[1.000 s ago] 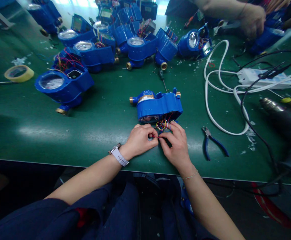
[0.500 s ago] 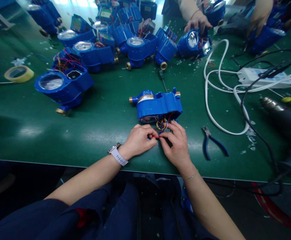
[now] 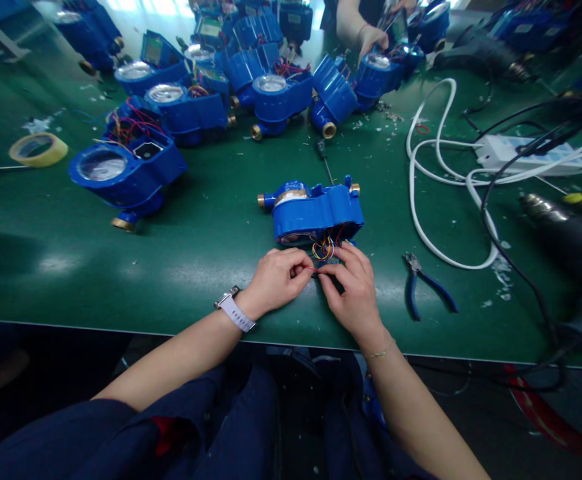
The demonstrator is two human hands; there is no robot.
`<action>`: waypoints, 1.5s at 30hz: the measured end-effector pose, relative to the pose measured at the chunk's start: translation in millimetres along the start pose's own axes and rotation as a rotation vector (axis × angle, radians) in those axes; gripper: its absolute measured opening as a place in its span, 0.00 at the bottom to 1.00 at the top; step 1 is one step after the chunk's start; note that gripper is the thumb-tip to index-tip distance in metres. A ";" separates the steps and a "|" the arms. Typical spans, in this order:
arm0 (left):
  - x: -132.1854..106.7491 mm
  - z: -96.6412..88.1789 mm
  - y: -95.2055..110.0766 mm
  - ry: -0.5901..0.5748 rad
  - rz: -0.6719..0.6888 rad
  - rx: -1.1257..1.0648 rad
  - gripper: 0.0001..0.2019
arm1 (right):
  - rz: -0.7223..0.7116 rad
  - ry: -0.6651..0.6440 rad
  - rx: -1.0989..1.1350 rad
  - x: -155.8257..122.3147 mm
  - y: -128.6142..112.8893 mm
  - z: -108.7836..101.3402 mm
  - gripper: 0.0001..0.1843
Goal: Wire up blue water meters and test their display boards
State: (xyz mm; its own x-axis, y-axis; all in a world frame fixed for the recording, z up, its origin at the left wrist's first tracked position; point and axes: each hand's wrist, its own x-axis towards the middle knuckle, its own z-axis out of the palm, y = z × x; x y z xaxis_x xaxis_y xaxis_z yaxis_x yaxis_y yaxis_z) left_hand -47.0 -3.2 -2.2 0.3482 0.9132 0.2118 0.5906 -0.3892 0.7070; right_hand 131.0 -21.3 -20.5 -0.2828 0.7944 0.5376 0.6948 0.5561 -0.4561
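Note:
A blue water meter (image 3: 315, 212) with brass ends lies on its side before me, its open housing facing my hands. Coloured wires (image 3: 323, 249) spill from it toward the table edge. My left hand (image 3: 283, 277) pinches a thin red wire (image 3: 313, 269) between thumb and forefinger. Close against it, my right hand (image 3: 353, 287) has thumb and forefinger pressed together on the same wire, the other fingers near the loose wires. The fingertips hide most of the wire's end. A screwdriver (image 3: 325, 160) lies just behind the meter.
Blue-handled cutters (image 3: 423, 287) lie to the right, near a white cable (image 3: 413, 193), a power strip (image 3: 531, 155) and a heat gun (image 3: 565, 233). Another meter (image 3: 125, 170) and a tape roll (image 3: 39, 149) are at left. Several meters stand behind; a co-worker's hand (image 3: 373, 40) touches one.
My fingertips have shifted slightly on the red wire, with more of it showing between them. Across the table the co-worker's hand and meter moved; another hand at far right left its place.

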 end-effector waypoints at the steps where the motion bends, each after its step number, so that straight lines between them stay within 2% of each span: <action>1: -0.2 0.0 -0.3 0.006 0.003 -0.005 0.06 | 0.001 -0.001 -0.002 -0.1 0.0 0.0 0.03; 11: -3.1 -3.3 -0.9 0.020 -0.048 -0.072 0.06 | 0.020 0.005 0.008 0.2 -0.7 -1.0 0.02; 15: -4.6 -3.7 -1.6 0.010 -0.010 -0.048 0.06 | 0.019 -0.005 -0.043 -0.1 -1.8 0.4 0.07; 21: -7.0 -3.0 -0.4 0.093 0.054 -0.173 0.02 | 0.031 0.005 -0.069 0.0 -0.4 0.9 0.04; 25: -7.2 -4.0 -0.4 0.076 0.128 -0.023 0.03 | 0.028 0.018 -0.025 0.4 0.8 -0.7 0.04; 31: -5.8 -0.1 -2.7 0.078 0.171 0.108 0.03 | 0.017 0.024 -0.006 0.6 -0.3 -0.2 0.04; 38: -4.0 2.7 -1.8 0.049 0.164 0.131 0.03 | 0.002 0.023 -0.006 1.0 -0.2 1.2 0.04; 45: -2.4 2.4 2.2 -0.046 0.122 0.183 0.03 | 0.004 0.002 -0.012 0.7 0.0 1.5 0.04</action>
State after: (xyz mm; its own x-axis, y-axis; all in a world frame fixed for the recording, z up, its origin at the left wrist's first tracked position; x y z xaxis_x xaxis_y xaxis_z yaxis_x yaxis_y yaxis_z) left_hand -44.8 -6.6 -2.7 0.4560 0.8529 0.2543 0.6624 -0.5161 0.5430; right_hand 129.8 -20.4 -21.2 -0.2788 0.7961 0.5371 0.7039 0.5498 -0.4497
